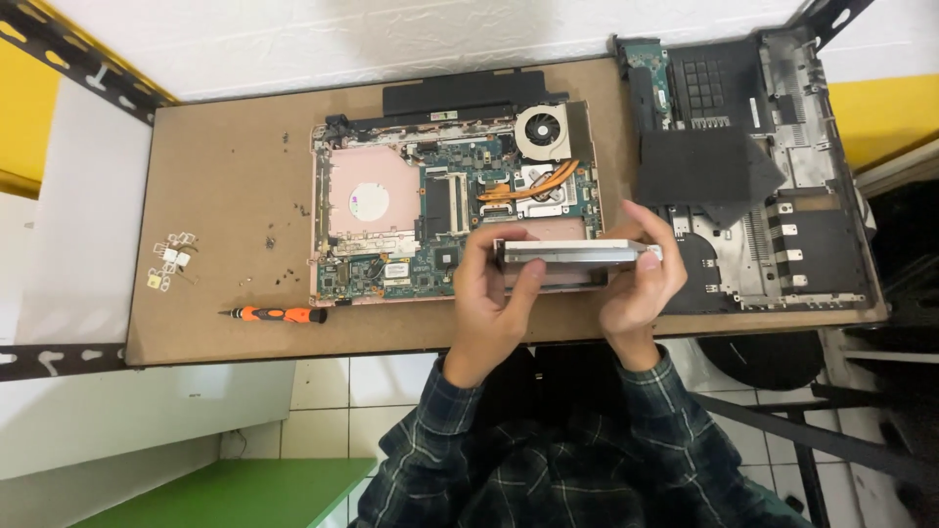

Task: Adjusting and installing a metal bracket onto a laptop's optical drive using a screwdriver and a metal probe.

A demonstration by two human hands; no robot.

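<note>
Silver metal drive (579,252), flat and slim, held edge-on above the near edge of the desk (225,196), over the near right corner of the opened laptop (455,210). Left hand (494,293) grips its left end, thumb on the near face, fingers curled over the top. Right hand (641,279) grips the right end, fingers wrapped over the far side. Both sets of fingers closed on the drive; its underside and both ends are hidden by the hands.

Laptop lies bare: green circuit board, round fan (544,131) at the far right, copper pipe (533,184) curving below it, pink-tinted plate on the left. Its near right corner is covered by the hands and drive.

Right of it, a dark bottom cover (773,176) lies inside up; its far right corner is cut off by the picture edge.

Left part of desk: orange-and-black screwdriver (279,314) near the front edge, a cluster of small white clips (171,262) at the far left, tiny dark screws (284,210) scattered, too small to count.

Plaid sleeves (440,430) at the bottom, wearer mostly out of view.
</note>
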